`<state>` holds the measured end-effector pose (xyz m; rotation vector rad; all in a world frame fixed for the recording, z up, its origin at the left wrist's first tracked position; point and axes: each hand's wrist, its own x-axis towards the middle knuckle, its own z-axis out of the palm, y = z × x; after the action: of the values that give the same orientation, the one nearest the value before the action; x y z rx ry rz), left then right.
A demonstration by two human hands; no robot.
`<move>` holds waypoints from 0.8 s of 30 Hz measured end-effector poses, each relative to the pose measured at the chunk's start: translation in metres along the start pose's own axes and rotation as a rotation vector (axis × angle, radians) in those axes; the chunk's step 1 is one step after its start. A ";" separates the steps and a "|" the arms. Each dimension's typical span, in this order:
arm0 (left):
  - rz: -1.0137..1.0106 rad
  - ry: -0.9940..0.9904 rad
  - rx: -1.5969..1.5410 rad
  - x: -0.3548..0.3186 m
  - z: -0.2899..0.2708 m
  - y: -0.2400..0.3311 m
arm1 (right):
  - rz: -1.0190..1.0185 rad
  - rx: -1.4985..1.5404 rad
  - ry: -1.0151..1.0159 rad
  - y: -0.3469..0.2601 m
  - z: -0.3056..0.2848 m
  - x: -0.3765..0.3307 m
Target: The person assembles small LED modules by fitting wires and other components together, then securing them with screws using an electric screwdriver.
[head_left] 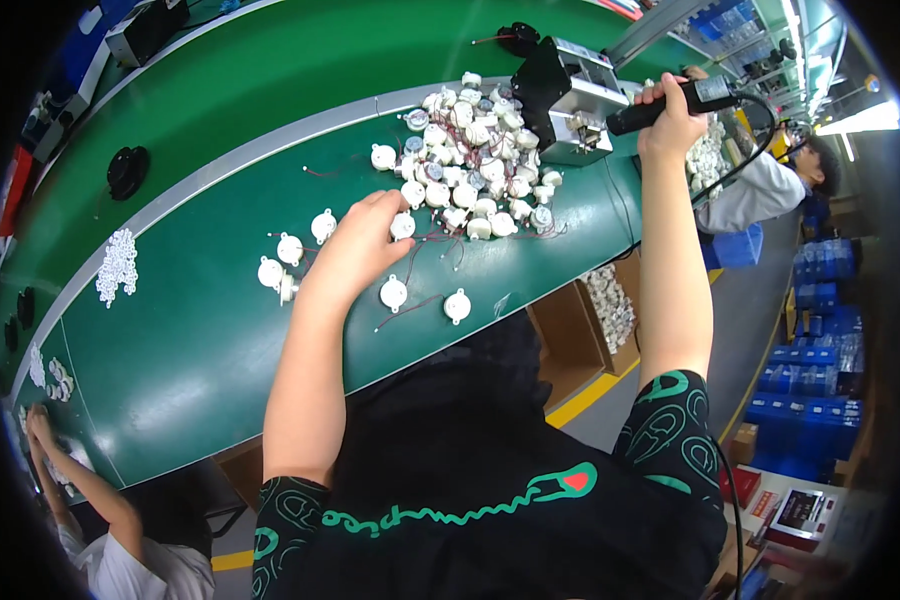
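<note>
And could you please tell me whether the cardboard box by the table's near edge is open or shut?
Open: white parts show inside the cardboard box, with no lid over them.

On my feed I saw a glossy green bench running diagonally across the head view, bordered on its far side by a pale metal rail. I made out a heap of white round wired units on it, just beside a black-and-silver machine. Several loose white units lay left of the heap and nearer the front edge, some with thin dark leads trailing. Farther left I picked out a patch of small white pieces and, past a thin seam, another cluster of white parts.
</note>
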<state>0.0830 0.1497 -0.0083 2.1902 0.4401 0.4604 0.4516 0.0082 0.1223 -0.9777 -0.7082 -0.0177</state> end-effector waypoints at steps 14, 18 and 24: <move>0.163 0.006 -0.013 0.005 0.015 -0.003 | 0.253 0.160 -0.279 -0.034 0.058 -0.136; 0.199 0.039 -0.064 0.008 0.017 -0.004 | 0.147 0.093 -0.576 -0.030 0.099 -0.173; 0.136 0.004 -0.060 0.007 0.016 0.001 | 0.298 0.066 -0.419 -0.020 0.123 -0.198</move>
<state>0.0966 0.1414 -0.0157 2.1692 0.2769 0.5453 0.2242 0.0321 0.0710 -1.0261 -0.9310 0.4803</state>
